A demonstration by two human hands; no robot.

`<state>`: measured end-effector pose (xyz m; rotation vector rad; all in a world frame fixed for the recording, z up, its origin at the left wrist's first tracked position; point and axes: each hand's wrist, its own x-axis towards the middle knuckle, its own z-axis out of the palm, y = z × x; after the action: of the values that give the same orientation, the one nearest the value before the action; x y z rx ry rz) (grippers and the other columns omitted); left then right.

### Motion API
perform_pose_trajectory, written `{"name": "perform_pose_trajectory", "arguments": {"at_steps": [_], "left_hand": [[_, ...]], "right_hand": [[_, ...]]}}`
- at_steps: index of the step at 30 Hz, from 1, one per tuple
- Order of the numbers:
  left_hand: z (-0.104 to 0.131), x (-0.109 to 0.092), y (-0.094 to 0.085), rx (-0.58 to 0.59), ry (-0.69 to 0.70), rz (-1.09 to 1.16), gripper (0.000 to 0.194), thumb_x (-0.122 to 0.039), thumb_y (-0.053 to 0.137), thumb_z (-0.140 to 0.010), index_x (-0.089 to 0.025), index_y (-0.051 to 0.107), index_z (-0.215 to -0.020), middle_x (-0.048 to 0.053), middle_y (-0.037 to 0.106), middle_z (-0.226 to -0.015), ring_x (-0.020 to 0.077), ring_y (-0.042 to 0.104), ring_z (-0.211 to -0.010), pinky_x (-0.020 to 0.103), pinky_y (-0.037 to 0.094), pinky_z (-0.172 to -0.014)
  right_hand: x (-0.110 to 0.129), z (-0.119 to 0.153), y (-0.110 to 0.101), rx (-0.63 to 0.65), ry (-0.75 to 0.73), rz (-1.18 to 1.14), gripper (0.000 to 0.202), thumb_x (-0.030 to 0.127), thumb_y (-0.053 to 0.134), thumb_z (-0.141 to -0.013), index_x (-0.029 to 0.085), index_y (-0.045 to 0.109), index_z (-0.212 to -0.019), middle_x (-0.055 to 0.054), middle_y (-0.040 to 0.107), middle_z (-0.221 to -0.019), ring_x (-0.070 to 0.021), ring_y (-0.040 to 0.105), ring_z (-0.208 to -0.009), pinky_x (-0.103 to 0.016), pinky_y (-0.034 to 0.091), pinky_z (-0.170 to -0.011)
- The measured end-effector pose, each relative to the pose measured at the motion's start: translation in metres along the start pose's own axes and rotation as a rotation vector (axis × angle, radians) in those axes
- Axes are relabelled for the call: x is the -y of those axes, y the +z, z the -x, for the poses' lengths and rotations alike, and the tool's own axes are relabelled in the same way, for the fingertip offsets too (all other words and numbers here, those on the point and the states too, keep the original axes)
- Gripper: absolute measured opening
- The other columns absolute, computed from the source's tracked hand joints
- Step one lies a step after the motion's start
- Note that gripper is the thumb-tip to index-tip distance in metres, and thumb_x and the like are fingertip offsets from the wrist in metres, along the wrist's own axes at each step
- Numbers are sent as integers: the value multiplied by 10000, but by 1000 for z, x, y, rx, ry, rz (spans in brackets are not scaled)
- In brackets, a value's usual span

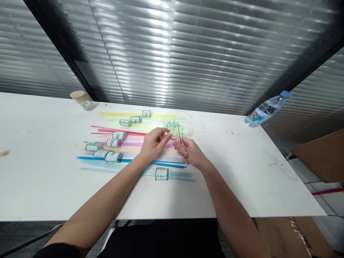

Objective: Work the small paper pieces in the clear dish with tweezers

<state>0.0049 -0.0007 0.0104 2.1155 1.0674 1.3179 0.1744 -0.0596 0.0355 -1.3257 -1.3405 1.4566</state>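
Observation:
Small scissors (183, 146) are in my right hand (189, 152), their blades pointing away over a clear round dish (191, 120). Small blue, green and yellow bits lie in the dish. My left hand (156, 142) is at the near left side of the dish, thumb and fingertips close together; what they pinch, if anything, is too small to make out. Beneath my left hand and forearm run rows of thin sticks, among them red sticks (104, 130) and blue sticks (168, 164). White and green patterned wraps, such as one wrap (161, 174), sit around several bundles.
A clear cup with a tan lid (83, 100) stands at the back left of the white table (34, 161). At the back right is a water bottle (264, 110). Clear plastic (279, 165) lies on the right, near cardboard (319, 156) beyond the edge.

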Motion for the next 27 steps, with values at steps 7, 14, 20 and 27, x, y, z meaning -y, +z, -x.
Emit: {"name": "perform_pose_trajectory", "arguments": {"at_steps": [7,14,20,27], "left_hand": [[0,1,0,22,16,-38,125,-298,573,-909,-197,639,-879,-1,619,-736,121,543,-661,249,434,-609],[0,0,0,4,-24,-42,140,-281,539,-919,-192,625,-854,17,650,-773,130,560,-684,258,440,-626],[0,0,0,23,-18,-27,163,-305,531,-921,-193,625,-850,18,648,-768,134,557,-683,263,444,-633],[0,-1,0,44,-12,-19,161,-299,524,-925,-192,626,-860,20,650,-787,137,559,-703,269,448,-655]], "right_hand": [[-1,1,0,-20,-12,30,459,587,624,-827,210,386,-720,76,344,-579,-54,356,-413,-214,276,-394],[1,1,0,-23,3,5,474,641,581,-831,219,387,-737,78,340,-558,-66,351,-379,-227,279,-374],[2,2,0,41,-30,61,488,649,594,-821,214,397,-718,69,354,-558,-72,378,-409,-227,311,-398],[2,2,0,26,-5,17,469,596,648,-807,217,383,-726,74,320,-595,-61,357,-411,-221,278,-390]]}}
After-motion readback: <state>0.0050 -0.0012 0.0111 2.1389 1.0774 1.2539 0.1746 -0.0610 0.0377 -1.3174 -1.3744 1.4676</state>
